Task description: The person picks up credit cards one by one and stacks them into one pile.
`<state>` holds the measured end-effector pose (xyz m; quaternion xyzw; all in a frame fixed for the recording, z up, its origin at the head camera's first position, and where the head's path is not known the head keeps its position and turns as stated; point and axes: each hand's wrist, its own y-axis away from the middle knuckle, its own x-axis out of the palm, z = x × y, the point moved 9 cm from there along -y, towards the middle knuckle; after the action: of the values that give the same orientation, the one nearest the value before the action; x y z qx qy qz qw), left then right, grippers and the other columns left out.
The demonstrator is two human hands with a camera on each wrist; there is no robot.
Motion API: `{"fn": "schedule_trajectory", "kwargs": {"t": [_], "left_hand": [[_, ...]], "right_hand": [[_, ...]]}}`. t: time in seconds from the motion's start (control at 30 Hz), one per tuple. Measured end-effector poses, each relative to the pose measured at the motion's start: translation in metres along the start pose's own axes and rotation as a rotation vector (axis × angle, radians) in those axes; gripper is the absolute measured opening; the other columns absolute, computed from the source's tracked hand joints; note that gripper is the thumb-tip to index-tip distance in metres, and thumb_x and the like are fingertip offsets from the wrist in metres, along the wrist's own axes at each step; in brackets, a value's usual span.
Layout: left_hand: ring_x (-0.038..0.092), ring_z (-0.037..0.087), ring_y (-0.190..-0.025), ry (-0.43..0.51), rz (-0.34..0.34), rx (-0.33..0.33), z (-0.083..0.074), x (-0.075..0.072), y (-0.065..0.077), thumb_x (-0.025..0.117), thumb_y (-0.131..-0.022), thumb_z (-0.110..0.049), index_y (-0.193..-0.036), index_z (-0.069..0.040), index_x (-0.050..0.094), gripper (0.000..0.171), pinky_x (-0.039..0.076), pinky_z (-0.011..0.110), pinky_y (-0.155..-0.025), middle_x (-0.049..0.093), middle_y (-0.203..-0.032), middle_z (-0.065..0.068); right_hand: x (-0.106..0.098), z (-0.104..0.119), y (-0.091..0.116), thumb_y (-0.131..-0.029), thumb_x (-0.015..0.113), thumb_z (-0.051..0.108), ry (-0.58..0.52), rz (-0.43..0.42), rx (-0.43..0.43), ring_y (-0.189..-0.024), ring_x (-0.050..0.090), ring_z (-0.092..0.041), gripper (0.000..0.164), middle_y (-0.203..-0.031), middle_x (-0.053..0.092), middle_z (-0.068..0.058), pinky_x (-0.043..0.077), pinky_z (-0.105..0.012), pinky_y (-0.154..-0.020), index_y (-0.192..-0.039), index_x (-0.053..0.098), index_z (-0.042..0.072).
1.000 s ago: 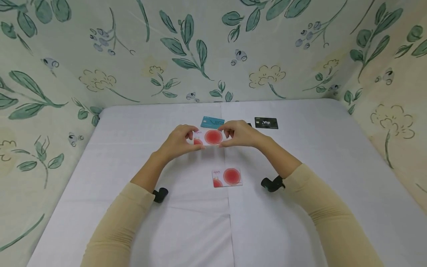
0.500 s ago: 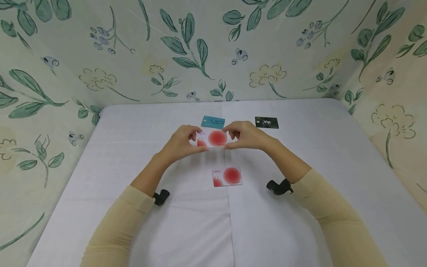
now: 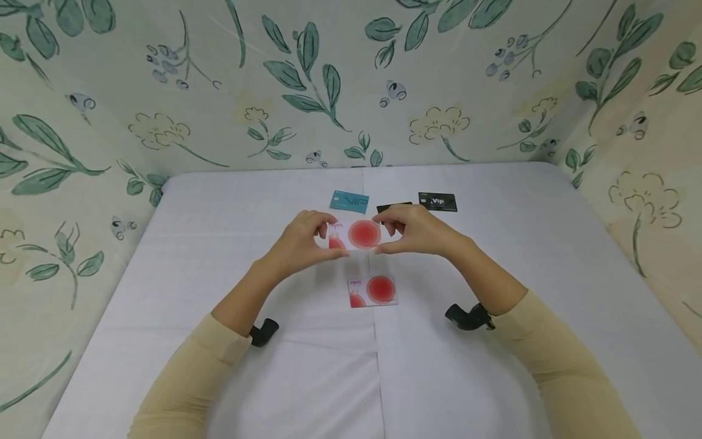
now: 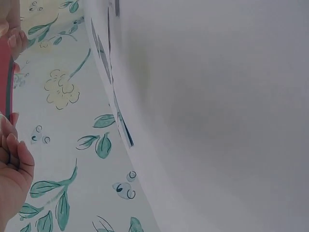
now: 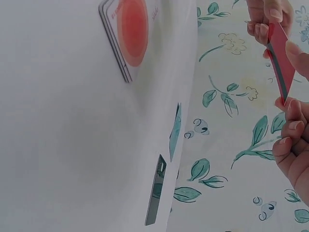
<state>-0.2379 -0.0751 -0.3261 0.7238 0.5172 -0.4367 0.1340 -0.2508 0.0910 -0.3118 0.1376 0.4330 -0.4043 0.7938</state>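
A white card with red circles (image 3: pixel 355 235) is held up above the table between both hands. My left hand (image 3: pixel 298 244) pinches its left end between thumb and fingers. The right hand (image 3: pixel 419 230) pinches the opposite end the same way. In the right wrist view the held card's other face (image 5: pixel 284 60) is red with a dark stripe. Below it on the table lies a matching white-and-red card (image 3: pixel 373 291). Seen from the right wrist, that spot is a small stack of cards (image 5: pixel 126 36).
Farther back on the white-covered table (image 3: pixel 263 207) lie a blue VIP card (image 3: pixel 349 201) and a black Vip card (image 3: pixel 437 202). Between them, a dark card (image 3: pixel 393 207) is partly hidden by the right hand. A floral cloth (image 3: pixel 351 85) hangs behind.
Both hands and the held card have shifted slightly right and toward the person. More of the dark card behind the right hand shows. The cards on the table have stayed in place.
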Motion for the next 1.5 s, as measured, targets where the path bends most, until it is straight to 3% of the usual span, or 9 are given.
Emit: {"fn": "schedule_trajectory", "kwargs": {"t": [0.47,0.87,1.17,1.5], "left_hand": [[0.046,0.015,-0.088,-0.020,-0.045,0.039,-0.028,-0.003,0.010,0.084,-0.069,-0.039,-0.116,-0.009,0.059,0.061,0.045,0.025,-0.063,0.051,-0.084,0.001],[0.046,0.013,-0.087,-0.018,-0.061,0.064,-0.042,0.004,0.018,0.084,-0.068,-0.040,-0.114,-0.008,0.060,0.062,0.045,0.024,-0.062,0.052,-0.084,0.000],[0.046,0.012,-0.084,-0.036,-0.061,0.067,-0.047,0.011,0.022,0.084,-0.068,-0.040,-0.114,-0.009,0.060,0.061,0.044,0.022,-0.061,0.051,-0.083,-0.001],[0.046,0.011,-0.084,-0.046,-0.050,0.055,-0.048,0.020,0.031,0.084,-0.067,-0.042,-0.114,-0.009,0.061,0.062,0.044,0.021,-0.060,0.050,-0.082,-0.003]], "right_hand": [[-0.012,0.013,0.022,-0.070,0.085,0.025,0.025,-0.038,-0.023,-0.073,0.047,-0.014,0.051,-0.077,0.051,0.001,0.042,-0.023,-0.061,-0.113,0.067,0.006],[-0.013,0.019,0.039,-0.067,0.087,0.022,0.032,-0.051,-0.062,-0.074,0.048,-0.012,0.054,-0.078,0.052,0.003,0.046,-0.023,-0.061,-0.114,0.066,0.006],[-0.013,0.021,0.051,-0.066,0.087,0.017,0.010,-0.062,-0.090,-0.073,0.049,-0.011,0.051,-0.077,0.054,-0.001,0.046,-0.023,-0.060,-0.112,0.067,0.005],[-0.002,0.017,0.061,-0.067,0.086,0.017,-0.020,-0.068,-0.090,-0.073,0.051,-0.016,0.050,-0.078,0.052,0.007,0.048,-0.024,-0.060,-0.112,0.067,0.006]]}}
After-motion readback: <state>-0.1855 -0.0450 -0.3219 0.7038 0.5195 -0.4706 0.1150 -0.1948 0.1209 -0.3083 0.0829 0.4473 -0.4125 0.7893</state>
